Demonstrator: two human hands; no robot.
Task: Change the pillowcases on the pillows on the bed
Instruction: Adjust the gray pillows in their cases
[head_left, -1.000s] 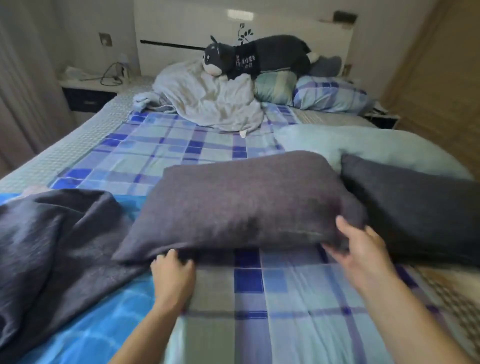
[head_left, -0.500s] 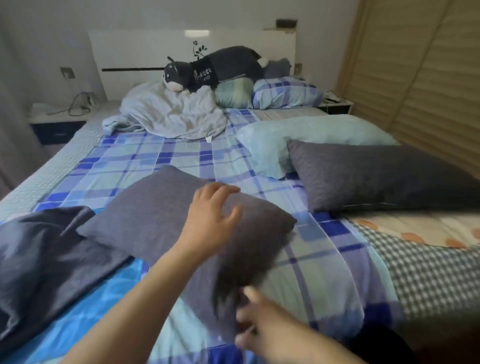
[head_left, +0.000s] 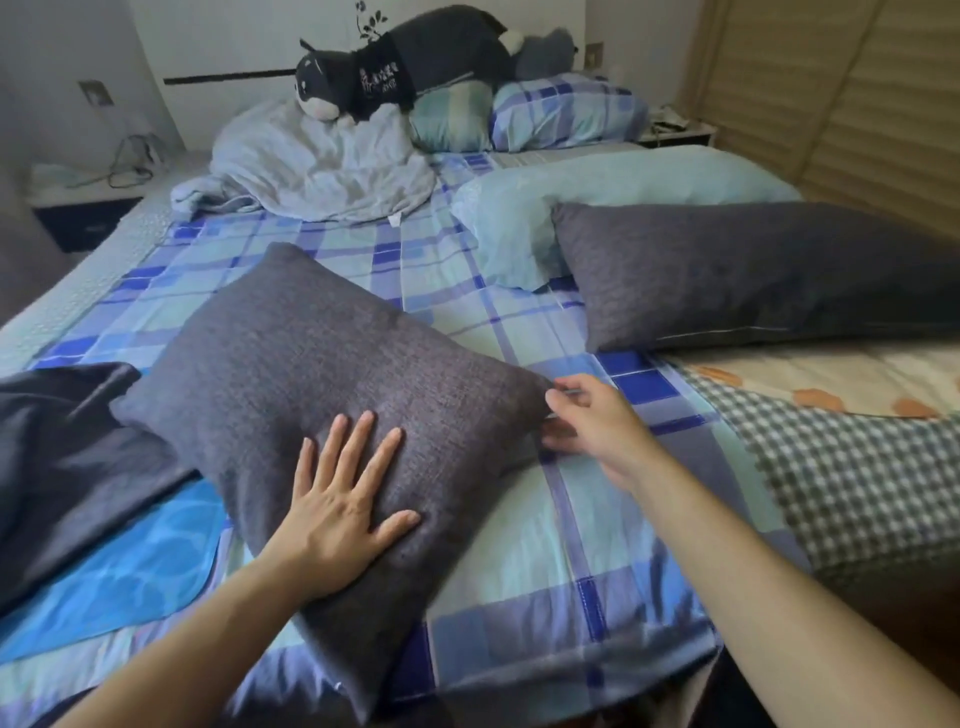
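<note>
Gray pillow (head_left: 311, 395) sits diagonally in the lower middle of the frame on the plaid bedsheet (head_left: 561, 545), left hand (head_left: 340, 501) pressed flat on it, fingers spread, while the right hand (head_left: 592, 423) pinches its right corner.

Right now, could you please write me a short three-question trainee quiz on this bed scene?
1. True or false: the left hand lies flat on the near grey pillow.
2. Which corner of that pillow does the right hand touch? A) right B) left C) far
3. Fill in: the plush toy lies at the ___ of the bed.

Key: 1 true; 2 A; 3 head
</note>
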